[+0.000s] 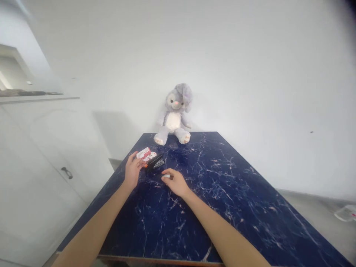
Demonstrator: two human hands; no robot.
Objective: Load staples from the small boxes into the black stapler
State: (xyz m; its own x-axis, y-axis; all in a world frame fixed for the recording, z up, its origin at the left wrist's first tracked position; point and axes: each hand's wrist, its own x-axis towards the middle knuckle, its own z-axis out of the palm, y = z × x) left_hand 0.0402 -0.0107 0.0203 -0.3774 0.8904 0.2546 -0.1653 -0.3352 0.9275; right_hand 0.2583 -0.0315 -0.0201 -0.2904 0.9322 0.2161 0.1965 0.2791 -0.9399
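My left hand [132, 170] is at the left end of a black stapler [154, 161], its fingers bent and the fingertips against that end, near a small orange patch. The stapler's silver metal part shows on its right side. Just behind, close to the same fingers, are small red-and-white boxes [144, 153]; how many is hard to make out. My right hand [175, 181] is just right of the stapler, pinching a small whitish-silver piece [166, 175] between thumb and fingers. The piece looks like a strip of staples, though it is too small to be sure.
A grey plush toy [174, 118] sits at the far end of the dark blue marbled table [200, 207], against the white wall. Left of the table stands a white cabinet with a dark handle [66, 172]. A clear plastic item [346, 213] lies beyond the right edge.
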